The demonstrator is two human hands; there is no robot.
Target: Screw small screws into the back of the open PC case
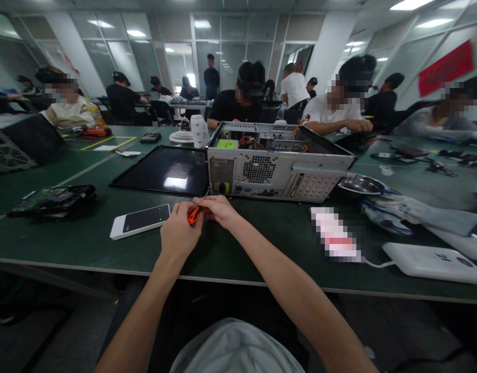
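My left hand (181,228) is closed around the orange and black handle of a screwdriver (193,215). Its thin shaft points up and away, toward the computer case. My right hand (219,210) meets the left one, its fingers closed together at the front of the screwdriver; part of the grip is hidden. Just beyond both hands, an opened computer case (257,178) lies on the table with its rear panel toward me and wires showing inside. A black side panel (164,168) lies flat to its left. Near my left hand is a white device with a dark screen (143,221).
Stacked drives (54,201) lie at left, near another computer case (18,145). On the right are a metal bowl (362,184), gloves (393,210), a blurred phone (335,234) and a cabled white power bank (436,262). Several people work across the green table (238,254).
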